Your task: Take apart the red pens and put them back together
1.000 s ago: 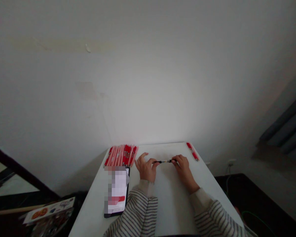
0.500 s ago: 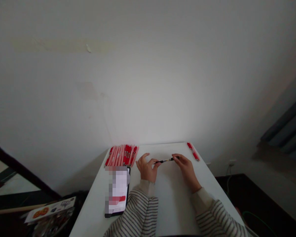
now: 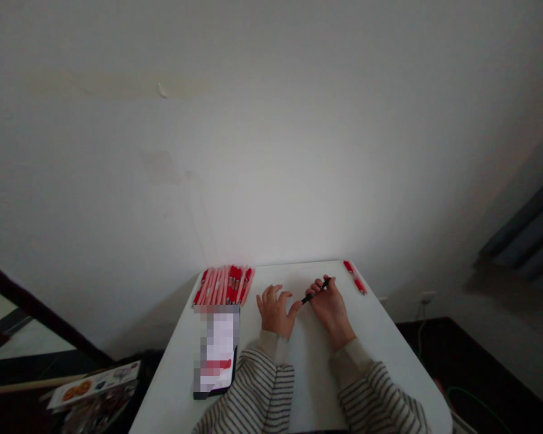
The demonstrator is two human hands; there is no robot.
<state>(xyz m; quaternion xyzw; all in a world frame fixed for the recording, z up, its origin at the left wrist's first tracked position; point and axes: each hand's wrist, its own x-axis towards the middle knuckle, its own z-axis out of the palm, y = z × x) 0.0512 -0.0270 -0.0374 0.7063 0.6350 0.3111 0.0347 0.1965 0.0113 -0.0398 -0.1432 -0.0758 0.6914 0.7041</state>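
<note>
A slim black pen [image 3: 307, 298] slants across the fingers of my right hand [image 3: 330, 310], which is turned partly palm up with the thumb near the pen's upper end. Just left of it, my left hand [image 3: 276, 308] has its fingers spread and curved above the table. Its thumb tip is close to the pen's lower end; whether they touch I cannot tell. Several red and pink pens [image 3: 224, 285] lie side by side at the back left of the white table [image 3: 312, 386]. A red pen [image 3: 354, 277] rests alone near the back right edge.
A phone [image 3: 217, 349] with a lit, partly blurred screen lies left of my left forearm. The table's far edge meets a plain wall [image 3: 271, 150]. Lower left, beside the table, is a printed box or packet [image 3: 93, 383]. A dark curtain [image 3: 525, 223] hangs at right.
My left hand has let go of the pen's left end and its fingers have spread. My right hand has turned palm up and moved slightly left, tilting the pen, which now looks black throughout.
</note>
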